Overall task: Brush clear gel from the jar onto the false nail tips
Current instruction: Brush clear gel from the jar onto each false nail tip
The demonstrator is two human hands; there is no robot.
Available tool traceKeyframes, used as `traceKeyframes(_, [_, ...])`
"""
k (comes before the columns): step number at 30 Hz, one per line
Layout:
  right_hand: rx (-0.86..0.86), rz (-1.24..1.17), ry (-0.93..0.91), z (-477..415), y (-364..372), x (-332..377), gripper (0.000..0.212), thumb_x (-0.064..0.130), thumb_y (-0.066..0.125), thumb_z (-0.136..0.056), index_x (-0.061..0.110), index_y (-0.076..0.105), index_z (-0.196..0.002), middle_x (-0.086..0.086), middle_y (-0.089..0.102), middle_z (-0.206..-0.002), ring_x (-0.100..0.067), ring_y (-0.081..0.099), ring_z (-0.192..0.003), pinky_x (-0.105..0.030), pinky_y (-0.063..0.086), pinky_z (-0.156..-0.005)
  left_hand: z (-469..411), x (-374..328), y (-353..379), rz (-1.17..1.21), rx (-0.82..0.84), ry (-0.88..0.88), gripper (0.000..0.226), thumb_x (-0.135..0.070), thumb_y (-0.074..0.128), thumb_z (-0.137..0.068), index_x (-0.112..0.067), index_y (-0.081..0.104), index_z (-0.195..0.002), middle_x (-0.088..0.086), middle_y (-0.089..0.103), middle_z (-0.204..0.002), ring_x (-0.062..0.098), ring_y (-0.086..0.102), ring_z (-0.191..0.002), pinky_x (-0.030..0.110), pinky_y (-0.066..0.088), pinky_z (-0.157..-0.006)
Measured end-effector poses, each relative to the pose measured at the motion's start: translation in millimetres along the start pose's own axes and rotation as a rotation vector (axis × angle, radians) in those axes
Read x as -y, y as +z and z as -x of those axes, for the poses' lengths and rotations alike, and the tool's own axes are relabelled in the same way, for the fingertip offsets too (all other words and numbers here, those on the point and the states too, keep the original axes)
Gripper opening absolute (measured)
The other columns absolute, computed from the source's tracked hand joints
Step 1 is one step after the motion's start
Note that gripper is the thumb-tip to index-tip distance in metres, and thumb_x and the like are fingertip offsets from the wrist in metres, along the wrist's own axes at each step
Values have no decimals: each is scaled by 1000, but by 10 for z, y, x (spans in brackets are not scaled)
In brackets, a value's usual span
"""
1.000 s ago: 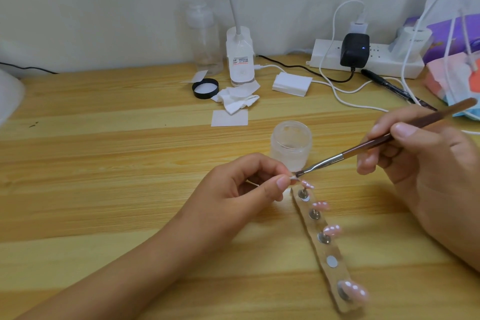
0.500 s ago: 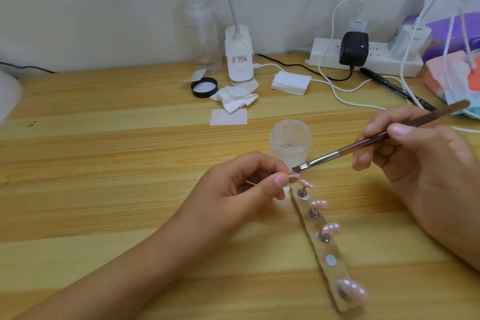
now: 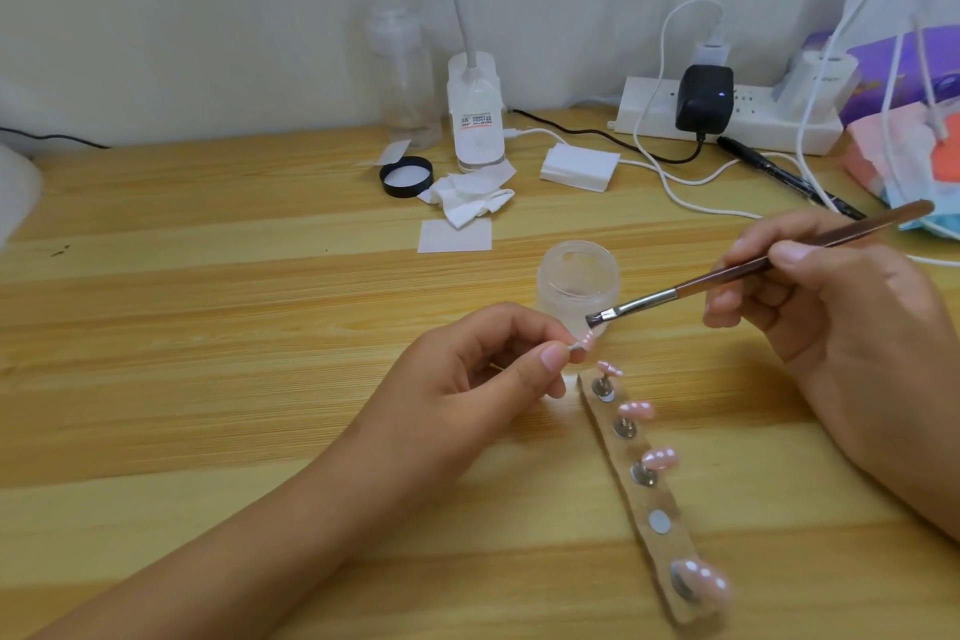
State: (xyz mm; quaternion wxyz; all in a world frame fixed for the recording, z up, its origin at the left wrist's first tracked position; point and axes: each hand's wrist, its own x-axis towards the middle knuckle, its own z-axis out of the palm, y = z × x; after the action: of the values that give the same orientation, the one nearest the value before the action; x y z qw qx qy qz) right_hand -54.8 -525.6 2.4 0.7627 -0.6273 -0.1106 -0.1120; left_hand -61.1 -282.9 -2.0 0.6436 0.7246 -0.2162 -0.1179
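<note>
We open wide on the wooden table (image 3: 208, 327), and both hands are at work above its near half. The right hand (image 3: 841, 327) has thumb and fingers clamped on the brush (image 3: 753, 265) like a pen, with the handle running up and off to the right. The left hand (image 3: 467, 379) has thumb and forefinger pinched together on the little stand of one false nail tip (image 3: 742, 341), lifting it clear of the table.

Just below lies the holder strip (image 3: 644, 499), angled away to the lower right. It carries four more pink tips on their pegs, and one bare metal disc (image 3: 660, 521) marks where we judge the lifted tip belongs. The jar (image 3: 577, 286) stands open right behind the pinched tip, frosted, with gel smeared inside, and its black lid (image 3: 406, 176) sits well apart by the wall.

Now the small end: the bristles (image 3: 595, 318) hang just above and to the right of the held tip, very near it, apparently not touching. So we read this as mid-coat on this one nail, between strokes. We can't tell how much gel the bristles carry.

Next up, we'd want a light, short stroke along that tiny tip, with the left pinch held steady. If the brush is dry, it needs a quick dip in the jar behind, which is only a short lift away.
</note>
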Motion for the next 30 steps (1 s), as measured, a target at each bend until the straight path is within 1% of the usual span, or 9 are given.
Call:
traceKeyframes(2, [22, -33, -13, -3, 1, 17, 39, 9, 38, -86, 24, 72, -74, -1, 64, -63, -16, 64, -62, -21, 53, -63, 3, 6, -1, 5, -5, -9, 11, -32, 62, -90, -25, 70, -94, -16, 67, -77, -1, 61, -73, 15, 47, -71])
traceKeyframes(4, [75, -49, -25, 6, 15, 35, 33, 13, 42, -84, 25, 72, -75, -1, 65, -63, -16, 64, -63, -20, 53, -63, 4, 9, -1, 12, -10, -12, 11, -30, 61, -90, -26, 70, -93, -15, 68, -79, -2, 61, -73, 15, 47, -71])
traceKeyframes(7, [99, -21, -21, 17, 24, 24, 27, 15, 46, -82, 23, 72, -76, -3, 65, -64, -18, 64, -63, -22, 53, -64, 2, 4, 2, 13, -12, -17, 9, -34, 63, -89, -30, 70, -92, -15, 69, -82, -2, 62, -75, 15, 48, -71])
traceKeyframes(9, [46, -6, -9, 6, 10, 4, 34, 10, 42, -84, 22, 72, -75, -4, 65, -64, -18, 64, -63, -22, 53, -64, -1, 5, -1, 19, -18, -21, 11, -35, 63, -88, -28, 70, -93, -15, 69, -81, -1, 62, -74, 15, 48, -71])
traceKeyframes(12, [2, -37, -4, -14, -6, 17, 40, 8, 37, -85, 23, 72, -73, -2, 64, -65, -16, 64, -63, -21, 53, -64, 1, 9, -1, 19, -16, -22, 18, -40, 61, -85, -28, 70, -94, -14, 68, -79, -1, 62, -74, 15, 48, -71])
traceKeyframes(17, [122, -45, -11, 17, 17, 29, 44, 7, 32, -85, 23, 72, -76, -1, 65, -65, -15, 64, -64, -21, 53, -64, 2, 3, -1, 31, -18, -26, 9, -34, 63, -88, -30, 70, -92, -15, 69, -81, -2, 62, -74, 14, 48, -71])
traceKeyframes(21, [78, -22, 14, 17, 22, 11, 40, 9, 37, -84, 22, 73, -75, -4, 65, -65, -16, 63, -62, -22, 53, -63, -1, -6, 5, 41, -22, -20, 12, -27, 60, -88, -22, 71, -91, -16, 69, -80, -1, 61, -73, 14, 47, -69])
traceKeyframes(25, [27, -23, 10, -5, 6, 24, 40, 9, 36, -83, 22, 73, -72, -3, 64, -63, -16, 62, -61, -21, 53, -62, -4, 3, 6, 32, -28, -34, 13, -33, 63, -86, -25, 70, -93, -12, 67, -76, 1, 59, -71, 17, 47, -70])
traceKeyframes(30, [86, -56, 33, 9, 27, 29, 41, 8, 35, -84, 22, 72, -73, -4, 64, -63, -16, 63, -61, -21, 52, -61, -2, 8, 4, 45, -26, -36, 18, -43, 61, -81, -31, 71, -91, -11, 68, -78, 1, 60, -71, 16, 48, -69])
